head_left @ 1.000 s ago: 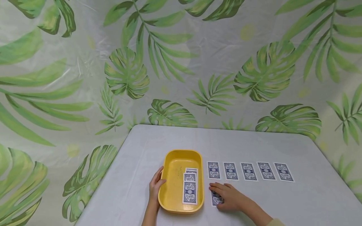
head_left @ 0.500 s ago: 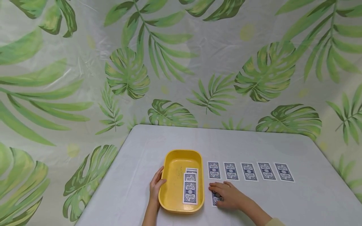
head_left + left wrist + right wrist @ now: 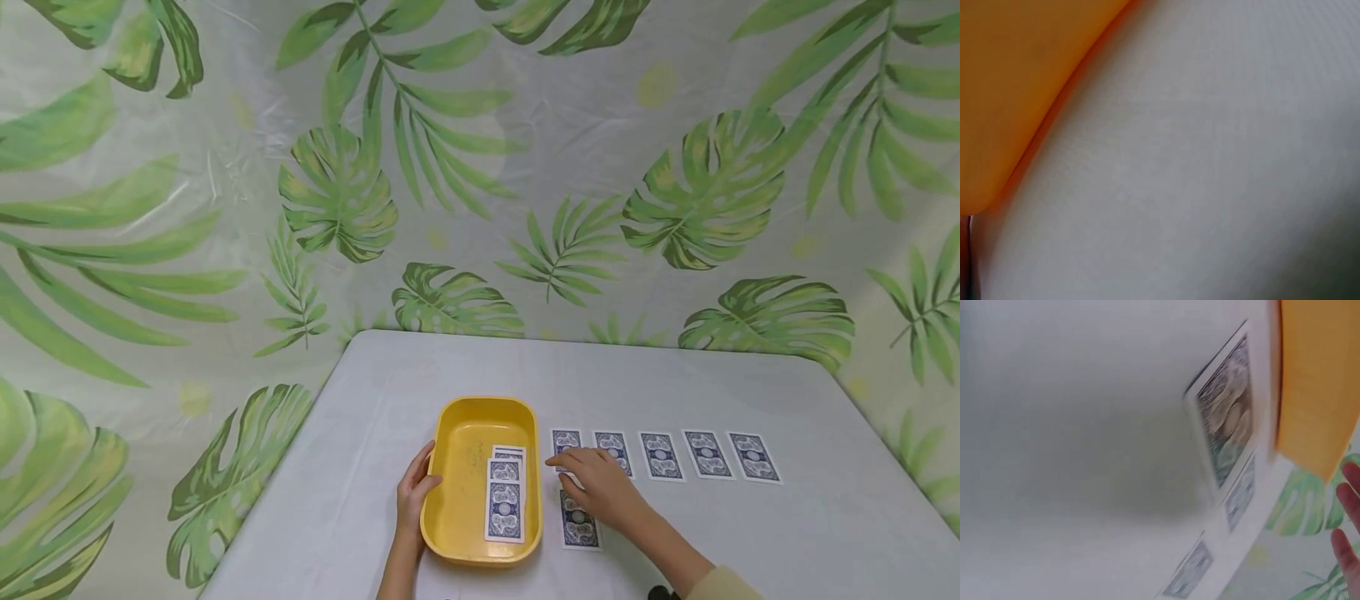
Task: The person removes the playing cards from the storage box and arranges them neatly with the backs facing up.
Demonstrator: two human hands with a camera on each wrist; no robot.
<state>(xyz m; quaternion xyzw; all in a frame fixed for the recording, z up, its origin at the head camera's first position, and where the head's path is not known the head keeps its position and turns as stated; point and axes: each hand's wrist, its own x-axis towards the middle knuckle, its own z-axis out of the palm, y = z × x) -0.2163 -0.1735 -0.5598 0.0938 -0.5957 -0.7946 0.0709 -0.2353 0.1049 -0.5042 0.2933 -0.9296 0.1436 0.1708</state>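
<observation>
My left hand grips the left rim of a yellow plastic tray, thumb over the edge. Several playing cards with blue patterned backs lie overlapped along the tray's right side. My right hand is raised over the table with nothing in its relaxed fingers. Just below it, one face-down playing card lies beside the tray. In the right wrist view that same card lies flat near the tray, and fingertips show at the right edge. The left wrist view holds only the tray wall and tablecloth.
A row of several face-down playing cards runs rightward from the tray, its left end partly covered by my right hand. They lie on a white-covered table. Behind the table hangs a leaf-patterned sheet.
My right hand has lifted off the single card beside the tray and moved up and slightly away, baring most of that card. My left hand and the tray have stayed put.
</observation>
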